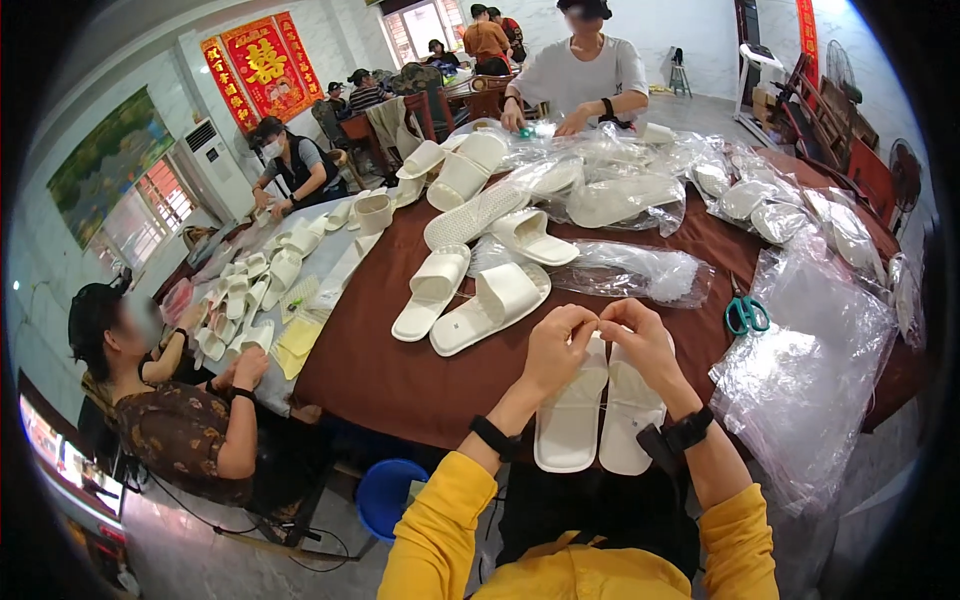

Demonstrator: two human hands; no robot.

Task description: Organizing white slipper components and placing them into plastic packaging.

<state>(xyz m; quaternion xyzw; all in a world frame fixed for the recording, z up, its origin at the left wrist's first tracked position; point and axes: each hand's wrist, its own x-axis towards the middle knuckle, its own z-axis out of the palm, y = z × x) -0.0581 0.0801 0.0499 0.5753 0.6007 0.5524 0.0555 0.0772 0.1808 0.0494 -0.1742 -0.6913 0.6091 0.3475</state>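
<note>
A pair of white slippers lies side by side at the near edge of the brown-covered table, the left slipper (568,435) beside the right slipper (622,440). Over their upper ends, my left hand (556,348) and my right hand (642,346) meet with fingertips pinched together. Whatever is between the fingers is too small to make out; a thin thread-like line shows between the slippers. My hands and wrists cover part of the pair. Just beyond on the left sits another pair, including a white slipper (492,310) with a wide strap.
Teal-handled scissors (746,312) lie right of my hands, beside a stack of clear plastic bags (805,370). Bagged slippers (630,200) and loose ones fill the far side. A blue bucket (388,498) stands on the floor at left. Co-workers sit across and to the left.
</note>
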